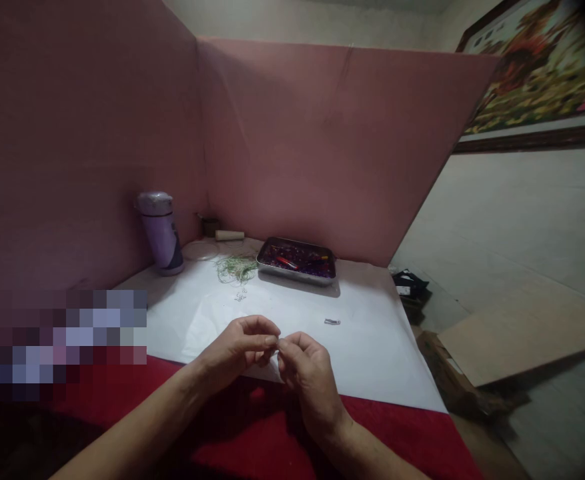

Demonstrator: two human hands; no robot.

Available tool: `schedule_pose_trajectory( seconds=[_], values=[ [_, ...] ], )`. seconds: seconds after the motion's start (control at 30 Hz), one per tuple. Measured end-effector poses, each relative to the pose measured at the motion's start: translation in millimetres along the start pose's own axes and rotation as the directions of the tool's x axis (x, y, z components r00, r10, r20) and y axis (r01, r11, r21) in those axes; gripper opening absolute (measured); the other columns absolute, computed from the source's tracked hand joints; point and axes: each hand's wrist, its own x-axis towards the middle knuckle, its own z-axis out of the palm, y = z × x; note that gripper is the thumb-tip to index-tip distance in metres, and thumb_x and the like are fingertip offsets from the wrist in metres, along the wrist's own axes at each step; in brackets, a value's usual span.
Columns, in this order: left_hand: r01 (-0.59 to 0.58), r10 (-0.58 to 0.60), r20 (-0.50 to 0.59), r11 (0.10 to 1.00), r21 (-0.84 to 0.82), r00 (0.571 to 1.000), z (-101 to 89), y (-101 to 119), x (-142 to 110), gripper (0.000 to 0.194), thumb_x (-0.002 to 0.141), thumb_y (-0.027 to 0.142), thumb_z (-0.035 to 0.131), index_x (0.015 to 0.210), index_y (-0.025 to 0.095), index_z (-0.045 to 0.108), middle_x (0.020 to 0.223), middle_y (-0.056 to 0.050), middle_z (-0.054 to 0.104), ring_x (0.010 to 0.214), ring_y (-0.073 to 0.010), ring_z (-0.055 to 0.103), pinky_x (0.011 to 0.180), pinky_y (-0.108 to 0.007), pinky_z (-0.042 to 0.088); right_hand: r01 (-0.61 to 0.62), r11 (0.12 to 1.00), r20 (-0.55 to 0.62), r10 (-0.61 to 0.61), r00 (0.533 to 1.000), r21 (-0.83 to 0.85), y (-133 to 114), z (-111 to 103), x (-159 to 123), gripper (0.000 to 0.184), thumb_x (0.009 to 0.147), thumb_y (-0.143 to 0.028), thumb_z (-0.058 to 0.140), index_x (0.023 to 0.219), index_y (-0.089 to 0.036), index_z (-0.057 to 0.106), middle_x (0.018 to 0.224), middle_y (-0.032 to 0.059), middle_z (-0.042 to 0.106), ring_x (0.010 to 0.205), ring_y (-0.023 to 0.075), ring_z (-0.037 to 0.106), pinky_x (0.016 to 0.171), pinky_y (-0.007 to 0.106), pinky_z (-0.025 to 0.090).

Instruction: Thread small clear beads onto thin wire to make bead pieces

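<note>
In the head view my left hand [249, 345] and my right hand [312, 380] meet over the near part of the white sheet [367, 360]. Thumb and fingers are pinched on both hands, tip close to tip; anything between them is too small to make out. Beyond my right hand lies a small silvery nail clipper [332, 322]. Some small clear bits [241, 295] rest on the sheet past my left hand. Behind them is a loose tangle of green thread [237, 269].
A metal tray [299, 275] holds dark purple bits and a red-handled tool [287, 263]. A purple flask [161, 237] stands at left, near a wooden cylinder [229, 235]. Pink panels [322, 147] enclose the back and left. Red cloth [387, 433] covers the near edge; cardboard [517, 333] leans right.
</note>
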Motion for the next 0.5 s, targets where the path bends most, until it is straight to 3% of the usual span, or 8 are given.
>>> schedule_pose_trajectory(
  seconds=[0.2, 0.5],
  values=[
    [-0.012, 0.013, -0.003, 0.998, 0.064, 1.0, 1.5, -1.5, 0.5, 0.01, 0.066, 0.017, 0.068, 0.073, 0.011, 0.064, 0.059, -0.002, 0.058, 0.051, -0.008, 0.046, 0.053, -0.023, 0.031, -0.006, 1.0, -0.004, 0.006, 1.0, -0.005, 0.6, -0.5, 0.8, 0.024, 0.074, -0.032, 0.061, 0.061, -0.016, 0.047, 0.046, -0.0058, 0.044, 0.039, 0.0045, 0.03, 0.039, 0.019, 0.023],
    [-0.004, 0.004, 0.008, 1.0, 0.011, 1.0, 0.8, 1.6, 0.6, 0.012, 0.067, 0.019, 0.069, 0.073, 0.01, 0.063, 0.061, -0.003, 0.058, 0.051, -0.0066, 0.045, 0.053, -0.021, 0.032, -0.017, 0.999, -0.009, 0.017, 1.0, 0.044, 1.6, -1.4, 1.3, 0.022, 0.075, -0.029, 0.058, 0.062, -0.017, 0.045, 0.047, -0.0058, 0.045, 0.039, 0.0045, 0.029, 0.038, 0.019, 0.023]
  ],
)
